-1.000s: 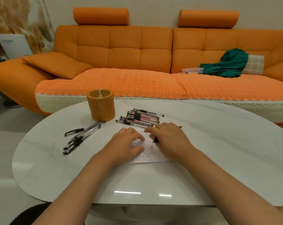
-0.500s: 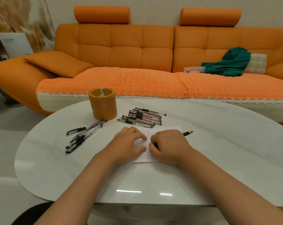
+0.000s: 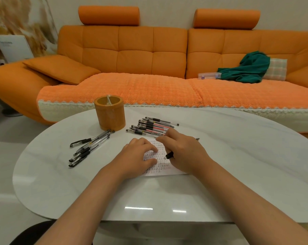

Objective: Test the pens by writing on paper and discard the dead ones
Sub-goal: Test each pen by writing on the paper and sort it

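While our left hand (image 3: 137,154) lies flat on the paper (image 3: 160,162) with its fingers spread and nothing in its grip, our right hand (image 3: 183,152) is closed on a pen (image 3: 169,155). We see the pen's black end poke out under that hand, low over the written rows, and its other tip shows past the hand on the far side. Two right fingers are stretched out toward the far pile of pens (image 3: 152,126) — they are close to it, but we cannot tell if they touch. The paper sits near the middle of the white surface (image 3: 238,165). A second bunch of pens (image 3: 88,147) fans out toward the left edge. An orange cup (image 3: 109,113) stands near the far edge, just beside both bunches.
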{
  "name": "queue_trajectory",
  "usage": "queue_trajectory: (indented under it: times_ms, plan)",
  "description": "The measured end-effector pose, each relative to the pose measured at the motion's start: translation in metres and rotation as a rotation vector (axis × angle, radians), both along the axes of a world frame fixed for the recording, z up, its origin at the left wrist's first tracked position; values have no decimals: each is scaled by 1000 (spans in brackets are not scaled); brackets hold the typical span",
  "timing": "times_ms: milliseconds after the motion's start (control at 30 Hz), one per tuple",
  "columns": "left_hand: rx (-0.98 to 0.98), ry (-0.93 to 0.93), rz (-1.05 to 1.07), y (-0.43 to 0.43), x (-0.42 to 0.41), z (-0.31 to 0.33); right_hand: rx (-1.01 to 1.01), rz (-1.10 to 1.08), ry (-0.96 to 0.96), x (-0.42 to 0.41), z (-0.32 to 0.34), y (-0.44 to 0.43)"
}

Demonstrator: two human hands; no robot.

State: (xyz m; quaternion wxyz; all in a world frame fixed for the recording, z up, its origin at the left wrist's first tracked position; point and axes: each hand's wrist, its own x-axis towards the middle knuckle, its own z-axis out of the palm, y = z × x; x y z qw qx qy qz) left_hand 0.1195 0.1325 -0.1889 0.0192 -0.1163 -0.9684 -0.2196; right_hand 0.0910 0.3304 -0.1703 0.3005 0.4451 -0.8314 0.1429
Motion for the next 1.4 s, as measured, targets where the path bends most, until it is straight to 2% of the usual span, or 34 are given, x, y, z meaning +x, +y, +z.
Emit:
queue_trajectory:
  times_ms: [133, 267, 400, 500, 567, 667, 767, 1100, 1400]
  plan:
    - [-4, -9, 9, 0, 0, 0, -93, 98, 14, 4, 9, 7]
    - [5, -12, 7, 0, -1, -1, -214, -7, -23, 7, 14, 13]
    - [-12, -35, 50, -2, -4, -2, -333, -77, -377, 8, 3, 14]
    - [-44, -41, 48, -2, -4, -2, -379, -88, -561, 8, -2, 12]
    - [-52, -32, 47, -1, -3, -1, -476, -83, -692, 12, -3, 9]
    - [-86, -9, 47, -1, -2, -1, -659, -92, -1019, 16, -2, 3]
    - [-122, -1, 47, -1, -1, 0, -698, -48, -1253, 18, 0, 1]
    - [-150, -61, 22, -1, -1, 5, -573, 22, -1409, 26, 6, 9]
    - [-45, -135, -34, -4, -2, 5, -455, -6, -1294, 29, 3, 8]
